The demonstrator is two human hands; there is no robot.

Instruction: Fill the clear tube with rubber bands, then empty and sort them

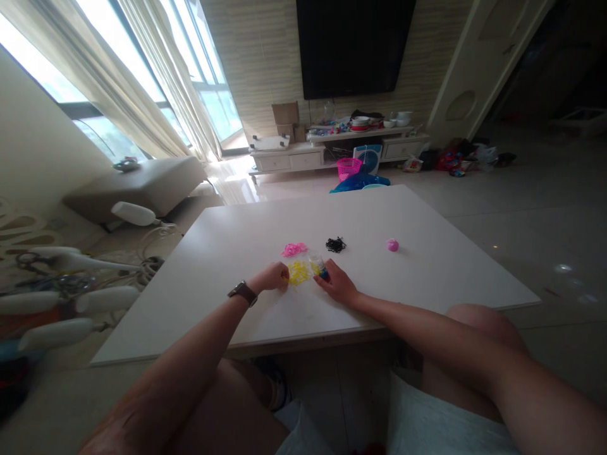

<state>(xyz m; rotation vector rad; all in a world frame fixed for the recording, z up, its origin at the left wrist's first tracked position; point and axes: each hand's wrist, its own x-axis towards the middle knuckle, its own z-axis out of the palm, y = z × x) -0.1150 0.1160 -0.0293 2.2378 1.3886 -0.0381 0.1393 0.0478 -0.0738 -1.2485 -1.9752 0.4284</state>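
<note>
My right hand [337,283] is wrapped round a small clear container [316,260] with a blue part near my fingers; it is tilted over the table. Beside it lies a loose pile of small yellow pieces [298,273]. My left hand [275,277], a dark watch on its wrist, rests at the left edge of that pile with its fingers curled. What those fingers hold, if anything, is hidden. Just behind the yellow pile is a pile of pink pieces [294,249], and to its right a heap of small black pieces [336,244].
A round pink object [392,244] stands towards the right of the white table [227,234]. Past the far edge are a pink basket [349,169] and a low cabinet [290,160] with bowls and boxes. White lamp shades [135,213] lie to the left of the table.
</note>
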